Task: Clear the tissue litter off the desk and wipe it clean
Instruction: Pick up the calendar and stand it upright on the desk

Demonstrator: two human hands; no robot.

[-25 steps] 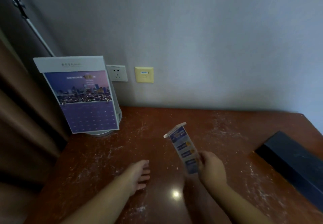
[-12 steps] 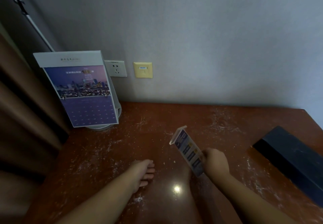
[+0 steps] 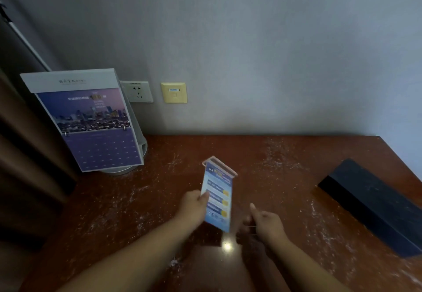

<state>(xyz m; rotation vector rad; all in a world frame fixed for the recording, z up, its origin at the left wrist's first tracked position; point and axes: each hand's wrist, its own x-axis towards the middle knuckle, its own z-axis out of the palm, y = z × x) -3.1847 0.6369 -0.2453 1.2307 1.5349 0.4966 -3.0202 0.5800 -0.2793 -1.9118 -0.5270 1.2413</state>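
Above the desk [image 3: 262, 154], left hand [image 3: 193, 207] grips blue card [image 3: 218, 198], print unreadable.

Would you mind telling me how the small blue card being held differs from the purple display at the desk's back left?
The small blue card is narrow and much smaller; the purple display is wide. The left hand grips the small blue card at a tilt; the purple display stands untouched on the desk. The small blue card carries yellow patches, the purple display a city skyline. Both have pale tops.
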